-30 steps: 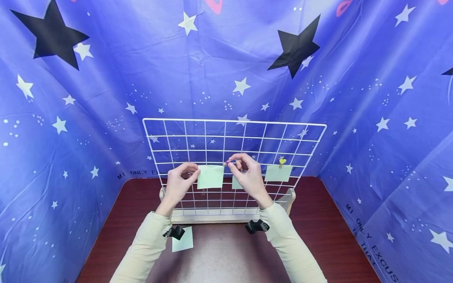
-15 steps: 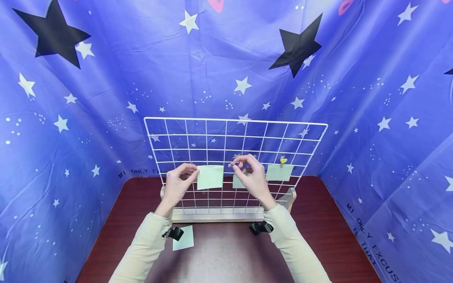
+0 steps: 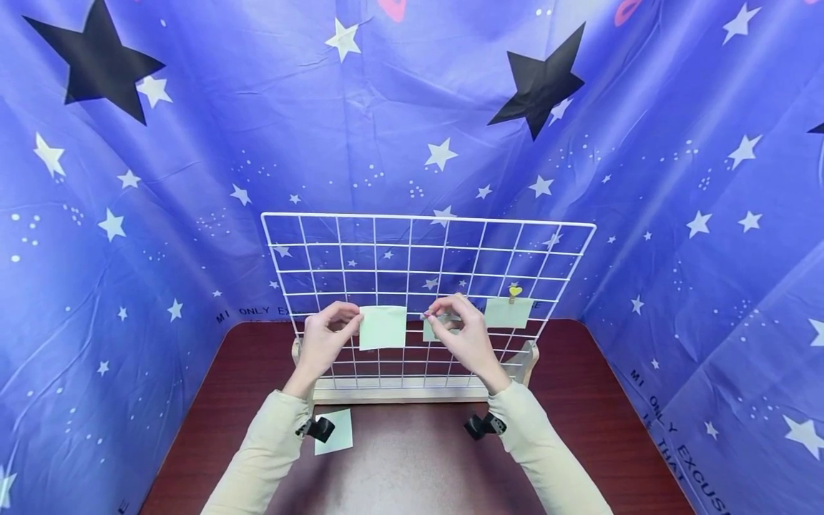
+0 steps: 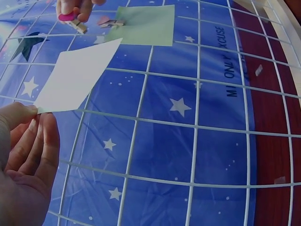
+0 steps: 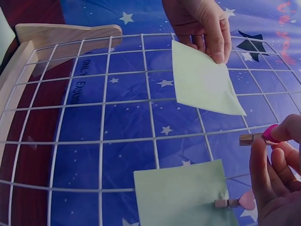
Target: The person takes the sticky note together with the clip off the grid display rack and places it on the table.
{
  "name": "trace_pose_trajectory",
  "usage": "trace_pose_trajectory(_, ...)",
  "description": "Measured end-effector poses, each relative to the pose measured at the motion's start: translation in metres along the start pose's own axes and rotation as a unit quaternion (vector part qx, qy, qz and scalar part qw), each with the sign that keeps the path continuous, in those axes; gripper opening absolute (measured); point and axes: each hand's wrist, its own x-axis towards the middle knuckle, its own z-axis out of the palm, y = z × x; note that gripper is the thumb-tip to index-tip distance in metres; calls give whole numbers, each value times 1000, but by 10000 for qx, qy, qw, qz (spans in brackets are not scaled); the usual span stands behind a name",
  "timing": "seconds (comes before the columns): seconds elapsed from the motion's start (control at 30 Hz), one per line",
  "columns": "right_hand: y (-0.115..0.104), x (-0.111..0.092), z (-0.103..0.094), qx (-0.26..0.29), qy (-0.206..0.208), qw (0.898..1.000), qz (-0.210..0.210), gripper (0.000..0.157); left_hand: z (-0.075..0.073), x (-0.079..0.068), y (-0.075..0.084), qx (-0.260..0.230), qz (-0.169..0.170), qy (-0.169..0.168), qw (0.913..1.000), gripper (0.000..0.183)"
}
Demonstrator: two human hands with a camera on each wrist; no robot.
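A wire grid [image 3: 393, 282] stands upright in a wooden base. In front of it my left hand [image 3: 325, 340] pinches a pale green paper note [image 3: 383, 327] by its upper left corner. My right hand [image 3: 466, 340] holds a small wooden clothespin [image 5: 249, 139] with a bright pink heart between thumb and fingers, to the right of that note and apart from it. Partly behind the right hand, another green note [image 5: 181, 195] hangs on the grid from a clothespin with a pale pink heart [image 5: 247, 200].
Further right on the grid hangs a green note [image 3: 502, 315] under a clothespin with a yellow heart [image 3: 514, 292]. A loose note [image 3: 341, 433] lies on the dark red table [image 3: 579, 400] by the left wrist. Blue star-printed cloth [image 3: 360, 129] surrounds the table.
My right hand has drawn the clothespin rightward and down, away from the held note's upper right corner. My left hand and its note have sunk slightly.
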Motion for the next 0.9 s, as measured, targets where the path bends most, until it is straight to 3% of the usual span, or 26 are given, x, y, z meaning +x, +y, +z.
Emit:
trace_pose_trajectory(0.3, 9, -10, -6, -160, -67, 9998, -6, 15, -1, -5, -5, -234, -200, -33, 9995, 8)
trace_pose_trajectory(0.57, 16, -19, -10, -187, -106, 9998, 0, 16, -1, -12, -11, -150, -353, -54, 9992, 9)
trace_pose_trajectory(0.9, 29, -34, -17, -285, -170, 9994, 123, 17, -1, -18, -12, -226, -346, -105, 9991, 9)
